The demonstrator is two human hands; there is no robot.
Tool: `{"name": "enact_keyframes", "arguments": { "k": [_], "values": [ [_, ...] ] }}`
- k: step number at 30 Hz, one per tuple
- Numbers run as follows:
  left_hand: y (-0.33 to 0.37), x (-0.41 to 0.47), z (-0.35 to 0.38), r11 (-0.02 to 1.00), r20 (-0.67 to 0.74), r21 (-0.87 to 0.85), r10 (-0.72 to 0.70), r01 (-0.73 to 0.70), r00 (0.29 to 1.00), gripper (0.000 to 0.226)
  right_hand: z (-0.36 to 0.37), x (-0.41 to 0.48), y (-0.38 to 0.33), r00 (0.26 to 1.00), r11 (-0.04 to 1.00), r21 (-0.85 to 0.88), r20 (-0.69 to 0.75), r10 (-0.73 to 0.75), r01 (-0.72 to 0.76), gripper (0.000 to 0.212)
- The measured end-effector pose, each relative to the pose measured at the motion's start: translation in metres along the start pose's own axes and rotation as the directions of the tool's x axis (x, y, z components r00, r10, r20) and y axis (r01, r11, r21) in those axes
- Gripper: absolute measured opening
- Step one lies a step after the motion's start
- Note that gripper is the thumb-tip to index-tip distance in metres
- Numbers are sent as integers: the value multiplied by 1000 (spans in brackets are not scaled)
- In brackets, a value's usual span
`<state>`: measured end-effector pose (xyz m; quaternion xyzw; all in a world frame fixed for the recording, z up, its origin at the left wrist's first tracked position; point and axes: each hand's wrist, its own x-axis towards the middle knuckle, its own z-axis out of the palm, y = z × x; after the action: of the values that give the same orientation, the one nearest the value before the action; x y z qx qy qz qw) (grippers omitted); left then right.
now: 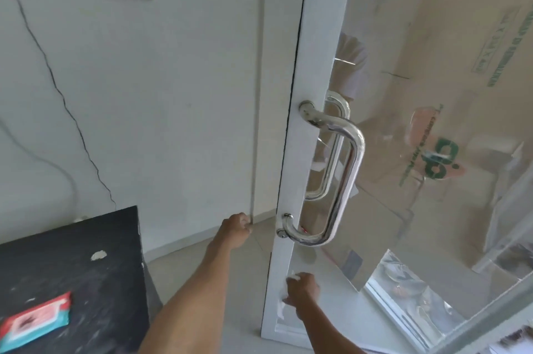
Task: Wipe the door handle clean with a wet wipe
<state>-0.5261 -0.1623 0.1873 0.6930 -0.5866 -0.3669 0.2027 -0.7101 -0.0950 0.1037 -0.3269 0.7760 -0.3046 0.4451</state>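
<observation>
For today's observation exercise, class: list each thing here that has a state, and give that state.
door handle: untouched, no hand on it.
wet wipe: crumpled, gripped in the right hand, below the handle.
left hand: fingers curled by the wall strip; grip unclear.
wipe pack: flat on the black table; flap blurred.
glass door: dark gap along its edge.

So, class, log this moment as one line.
right hand: holds wet wipe, below door handle | left hand: near door edge | door handle: untouched
</observation>
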Motion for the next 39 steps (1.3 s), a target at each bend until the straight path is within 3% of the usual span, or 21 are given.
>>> {"name": "enact_keyframes", "arguments": {
  "k": [5, 8, 12, 14, 20, 24, 30, 35, 39],
  "values": [
    [-80, -8, 17, 962, 90, -107, -241, 250, 966, 35, 76, -1, -39, 982, 998, 42, 181, -59, 53, 37],
    [-131, 5, 27, 838, 35, -379, -411, 392, 911, 39, 135, 3, -53, 966, 991, 101, 234, -110, 89, 34],
    [-194, 25, 46, 589, -7, -719, -536, 368, 844, 17, 201, 22, -30, 925, 988, 5, 350, -148, 157, 34],
    [-228, 41, 61, 530, -53, -778, -590, 337, 806, 8, 233, 42, -6, 900, 975, -70, 404, -165, 210, 35],
    [-344, 103, 153, 520, -149, -787, -682, 332, 716, 28, 321, 126, 97, 809, 921, -215, 568, -153, 326, 41],
    [-416, 139, 218, 487, -178, -788, -766, 376, 618, 19, 376, 188, 163, 785, 908, -242, 605, -134, 342, 47],
    [-539, 200, 315, 509, -262, -776, -797, 372, 544, 19, 475, 285, 270, 736, 824, -287, 642, -214, 489, 49],
    [-613, 235, 359, 582, -359, -735, -769, 347, 530, 7, 538, 332, 331, 687, 750, -311, 681, -252, 584, 53],
    [-638, 245, 371, 616, -361, -696, -745, 369, 561, 33, 560, 343, 353, 672, 664, -365, 684, -285, 653, 52]
  ]
}}
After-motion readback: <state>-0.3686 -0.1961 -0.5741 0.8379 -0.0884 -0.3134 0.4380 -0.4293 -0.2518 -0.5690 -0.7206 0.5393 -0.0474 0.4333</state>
